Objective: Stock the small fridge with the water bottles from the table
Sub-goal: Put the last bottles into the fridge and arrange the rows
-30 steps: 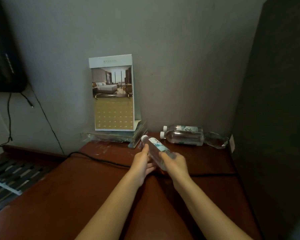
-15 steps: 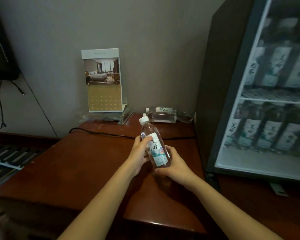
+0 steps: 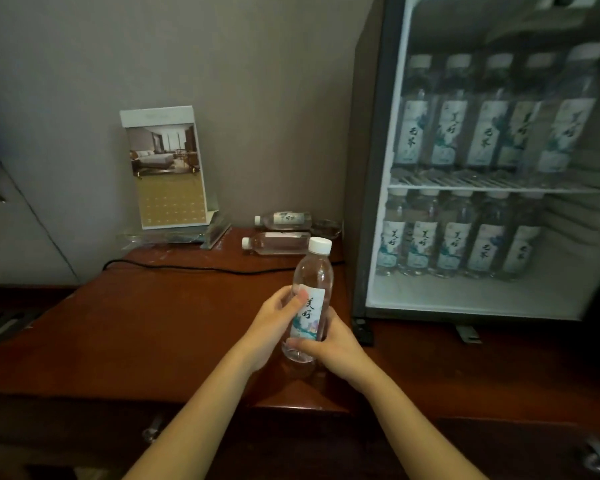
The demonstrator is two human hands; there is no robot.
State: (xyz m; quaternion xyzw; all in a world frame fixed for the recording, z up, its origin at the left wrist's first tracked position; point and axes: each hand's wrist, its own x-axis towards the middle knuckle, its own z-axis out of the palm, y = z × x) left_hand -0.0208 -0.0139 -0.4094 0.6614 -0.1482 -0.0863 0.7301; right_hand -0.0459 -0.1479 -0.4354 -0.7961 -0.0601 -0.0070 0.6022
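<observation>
Dark reddish wood fills the near view: a worktop [image 3: 146,327] with drawer handles [image 3: 152,432] under its front edge. Just above it, towards the right end, both hands are clamped on one water bottle [image 3: 313,271], held upright with its white cap on. The left hand [image 3: 274,323] wraps the side, thumb across the label; the right hand [image 3: 331,348] cups the base. Whether the base touches the wood I cannot tell.

Further back a black cable [image 3: 194,268] crosses the worktop. Behind it two bottles [image 3: 278,242] lie on their sides by the wall, one behind the other, near a calendar [image 3: 167,168]. To the right stands the fridge [image 3: 369,168], with a row of five bottles [image 3: 489,133] on its wire shelf [image 3: 492,188] and another row [image 3: 458,244] on the floor below.

Stocking looks well along: both front rows seem full, and three bottles remain outside, the held one included. Any space behind the rows is hidden. Whether a glass door covers the front is unclear. The fridge's right side is cut off, and a small clear object [image 3: 326,227] beside the lying bottles is too blurred to name.
</observation>
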